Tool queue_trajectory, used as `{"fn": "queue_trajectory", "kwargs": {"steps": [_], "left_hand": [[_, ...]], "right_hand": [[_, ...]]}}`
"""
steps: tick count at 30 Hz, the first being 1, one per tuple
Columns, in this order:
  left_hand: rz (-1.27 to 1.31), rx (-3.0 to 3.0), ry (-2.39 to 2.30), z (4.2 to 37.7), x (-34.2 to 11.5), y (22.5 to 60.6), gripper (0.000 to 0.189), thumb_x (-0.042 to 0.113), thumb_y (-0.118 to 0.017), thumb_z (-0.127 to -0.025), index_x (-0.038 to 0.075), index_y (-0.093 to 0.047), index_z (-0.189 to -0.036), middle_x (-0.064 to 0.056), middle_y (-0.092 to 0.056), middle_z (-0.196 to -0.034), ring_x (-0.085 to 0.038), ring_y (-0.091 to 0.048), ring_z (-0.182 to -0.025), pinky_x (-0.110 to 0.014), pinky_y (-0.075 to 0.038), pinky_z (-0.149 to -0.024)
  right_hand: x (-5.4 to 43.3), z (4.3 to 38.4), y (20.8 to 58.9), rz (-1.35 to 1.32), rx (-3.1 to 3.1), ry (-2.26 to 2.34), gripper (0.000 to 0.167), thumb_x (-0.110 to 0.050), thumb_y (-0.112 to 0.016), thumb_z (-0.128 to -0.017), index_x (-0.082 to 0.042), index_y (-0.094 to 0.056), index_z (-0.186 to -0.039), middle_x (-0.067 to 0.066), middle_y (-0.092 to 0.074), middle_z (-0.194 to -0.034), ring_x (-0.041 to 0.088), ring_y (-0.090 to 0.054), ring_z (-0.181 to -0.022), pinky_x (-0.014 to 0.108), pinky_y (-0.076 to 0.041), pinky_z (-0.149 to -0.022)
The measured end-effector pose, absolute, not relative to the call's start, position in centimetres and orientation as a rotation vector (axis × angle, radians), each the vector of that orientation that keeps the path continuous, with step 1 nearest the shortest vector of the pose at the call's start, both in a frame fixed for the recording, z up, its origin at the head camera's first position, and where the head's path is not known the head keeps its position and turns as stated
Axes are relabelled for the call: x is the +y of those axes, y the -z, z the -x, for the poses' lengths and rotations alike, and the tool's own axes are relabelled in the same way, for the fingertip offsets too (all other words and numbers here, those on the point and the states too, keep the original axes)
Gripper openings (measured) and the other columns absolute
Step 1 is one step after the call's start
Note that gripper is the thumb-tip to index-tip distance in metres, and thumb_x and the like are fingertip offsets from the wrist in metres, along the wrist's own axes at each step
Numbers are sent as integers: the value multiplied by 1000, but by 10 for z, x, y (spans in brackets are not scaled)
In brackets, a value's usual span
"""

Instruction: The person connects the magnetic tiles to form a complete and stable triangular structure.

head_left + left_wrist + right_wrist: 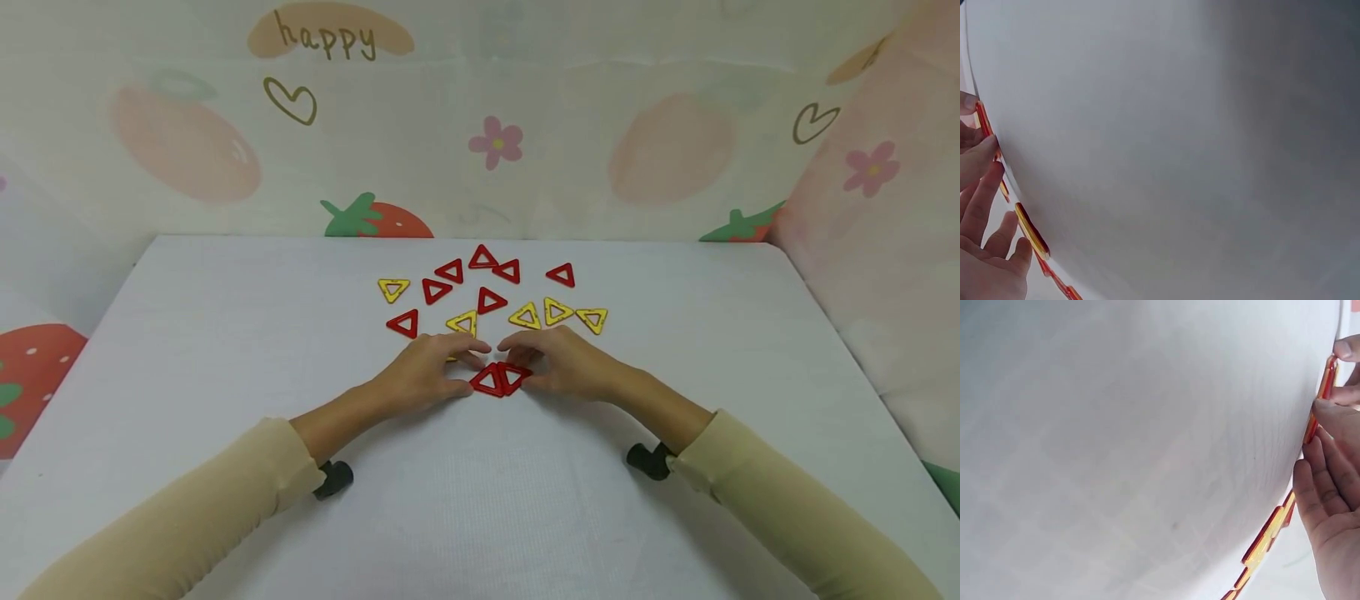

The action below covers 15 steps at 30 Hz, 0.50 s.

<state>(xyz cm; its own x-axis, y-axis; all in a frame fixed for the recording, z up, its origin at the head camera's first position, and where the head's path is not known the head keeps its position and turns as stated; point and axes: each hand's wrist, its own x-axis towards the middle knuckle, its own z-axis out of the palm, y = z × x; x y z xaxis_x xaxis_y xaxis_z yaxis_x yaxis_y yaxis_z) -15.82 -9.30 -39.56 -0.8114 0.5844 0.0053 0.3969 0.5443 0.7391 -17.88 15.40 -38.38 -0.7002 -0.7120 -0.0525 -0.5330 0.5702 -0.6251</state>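
Two red triangular magnetic tiles lie flat side by side on the white table, edges meeting between the hands. My left hand (431, 375) holds the left red tile (487, 381) by its outer side, thumb at the near corner and fingers at the far edge. On the other side, my right hand (570, 364) pinches the right red tile (513, 377) between thumb and fingers and hides its outer corner. The left wrist view shows the left hand (991, 269) low at the left edge. In the right wrist view, the right thumb rests against a red tile (1329, 378).
Beyond the hands lie several more red tiles (491, 301) and yellow tiles (557, 311), loosely scattered. One yellow tile (462, 322) sits just past the left fingers. The white table (495, 508) ends at a patterned cloth backdrop (555, 192).
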Motion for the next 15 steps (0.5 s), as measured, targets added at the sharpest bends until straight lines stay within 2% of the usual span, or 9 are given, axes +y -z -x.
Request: {"fn": "queue_trajectory", "kwargs": {"steps": [8,15], "left_hand": [[-776,2571,-1108,157,-91,396,52,6,-79,-84,9,-61,-133,-1,-74,-108,-18,-65,-114,-37,-50,-99],[-724,2631,-1117,155,-92,395,53,7,-78,-85,9,-59,-134,1,-74,-97,-17,-66,-105,-34,-52,-96]], "right_hand": [[155,178,382,1013,2521,840,48,-6,-80,-83,-5,-63,-128,1,-71,-108,13,-66,-97,30,-54,-90],[154,177,382,1010,2515,873,46,-6,-80,-83,-4,-64,-126,2,-72,-104,12,-68,-93,28,-56,-85]]}}
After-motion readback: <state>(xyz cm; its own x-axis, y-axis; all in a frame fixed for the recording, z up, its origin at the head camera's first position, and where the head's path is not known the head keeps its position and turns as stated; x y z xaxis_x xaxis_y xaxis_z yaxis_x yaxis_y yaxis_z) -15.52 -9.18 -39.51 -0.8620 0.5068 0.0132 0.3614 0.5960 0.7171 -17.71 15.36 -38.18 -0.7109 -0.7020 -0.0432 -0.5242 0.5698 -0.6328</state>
